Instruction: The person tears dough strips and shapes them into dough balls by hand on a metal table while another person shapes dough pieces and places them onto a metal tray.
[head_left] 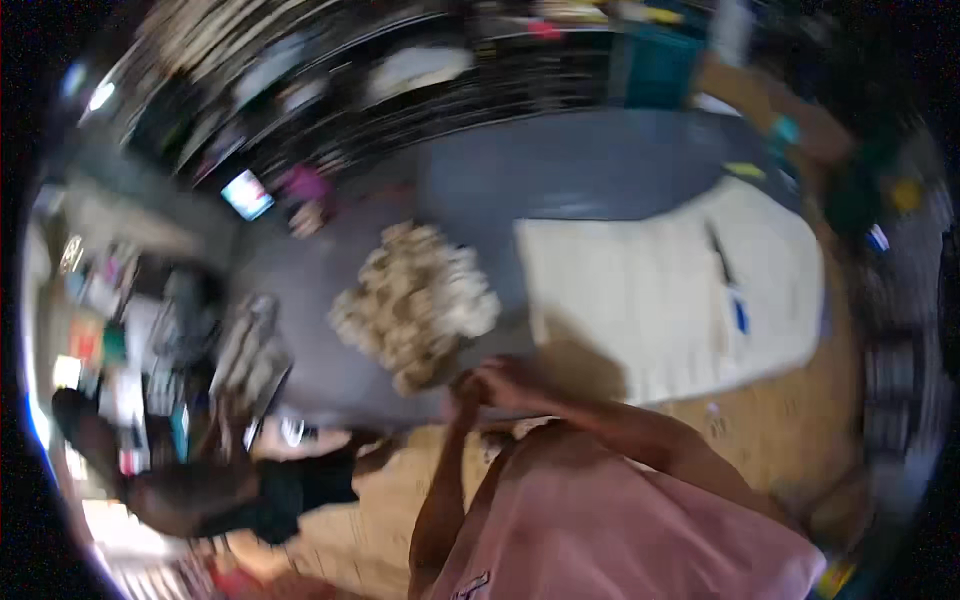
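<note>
My left hand [464, 392] and my right hand [506, 384] meet at the near edge of a grey table. Motion smears their fingers, so I cannot make out whether they hold anything. Just beyond them a pile of beige rolled or bundled pieces [400, 300] lies on the table. Whiter pieces [468, 300] of the same sort make up its right side. A large cream cloth [620, 290] is spread flat to the right of my hands. Across it lie a dark, slender tool [718, 252] and a small blue thing [740, 312], both too blurred to name.
The grey tabletop [540, 160] stretches away to a dark shelf or rack. A lit screen [247, 194] and a pink item [303, 184] are at the far left. Another person [190, 495] in dark shorts is on the left, beside a grey-white bundle [252, 350]. The floor [390, 520] is tan.
</note>
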